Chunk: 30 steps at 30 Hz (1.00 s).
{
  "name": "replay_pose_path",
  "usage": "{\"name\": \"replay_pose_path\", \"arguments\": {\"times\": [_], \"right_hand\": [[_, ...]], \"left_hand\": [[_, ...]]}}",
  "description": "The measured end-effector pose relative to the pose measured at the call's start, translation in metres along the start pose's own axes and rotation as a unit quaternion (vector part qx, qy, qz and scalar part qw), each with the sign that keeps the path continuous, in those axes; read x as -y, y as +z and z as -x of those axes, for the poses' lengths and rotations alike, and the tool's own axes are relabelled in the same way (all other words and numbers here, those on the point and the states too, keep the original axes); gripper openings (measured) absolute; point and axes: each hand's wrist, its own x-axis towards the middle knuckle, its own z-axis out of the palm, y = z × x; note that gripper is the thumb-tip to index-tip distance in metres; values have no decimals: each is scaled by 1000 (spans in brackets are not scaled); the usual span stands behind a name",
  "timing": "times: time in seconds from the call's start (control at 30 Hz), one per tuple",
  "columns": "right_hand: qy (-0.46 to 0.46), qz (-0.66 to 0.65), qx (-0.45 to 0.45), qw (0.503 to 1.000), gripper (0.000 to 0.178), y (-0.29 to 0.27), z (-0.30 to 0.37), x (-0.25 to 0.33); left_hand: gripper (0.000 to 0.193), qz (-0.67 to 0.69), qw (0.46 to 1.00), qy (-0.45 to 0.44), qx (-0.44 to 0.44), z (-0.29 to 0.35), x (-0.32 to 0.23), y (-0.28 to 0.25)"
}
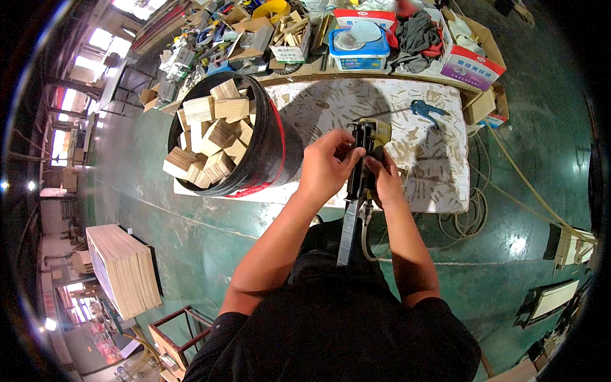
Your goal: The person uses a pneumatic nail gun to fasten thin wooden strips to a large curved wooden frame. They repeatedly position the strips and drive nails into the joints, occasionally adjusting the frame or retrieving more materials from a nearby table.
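In front of my body I hold a nail gun point(363, 143) with a black magazine and a yellowish body, an air hose point(366, 232) joined to its lower end. My left hand point(326, 167) is closed, thumb and bent fingers against the left side of the magazine. My right hand point(387, 181) wraps round the gun from the right, its fingers partly hidden. A long silver strip point(347, 234) sticks out of the magazine toward my body; whether it is staples or a rail I cannot tell. Left of the gun stands a black bucket point(280, 143) full of cut wood blocks point(219, 135).
A stained white board point(439, 172) lies beneath, with a blue-green tool or cloth point(428, 111) on it. Behind is a cluttered bench with boxes point(468, 67) and a blue tub point(358, 54). Coiled hose point(471, 219) lies on the floor at right; stacked boards point(124, 270) stand left.
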Motion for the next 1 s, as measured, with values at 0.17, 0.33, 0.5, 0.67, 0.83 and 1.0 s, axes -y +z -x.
{"name": "replay_pose_path", "arguments": {"times": [0.17,0.33,0.5,0.67,0.83,1.0], "right_hand": [[-3,35,3,999,30,7,2,-2],[6,8,9,1000,32,0,-8,-17],[25,-25,-26,999,40,-8,-16,-36],[-3,0,14,1000,41,-13,-18,-40],[-1,-3,30,1000,28,6,2,-16],[-5,-30,76,997,33,-8,-10,-25]], "left_hand": [[17,-27,998,49,-32,4,8,1],[20,-23,997,70,-25,9,13,1],[21,75,996,42,-25,12,22,0],[22,59,997,40,-36,16,17,3],[22,-72,991,108,-38,14,16,-3],[21,-177,970,165,-19,3,4,-9]]}}
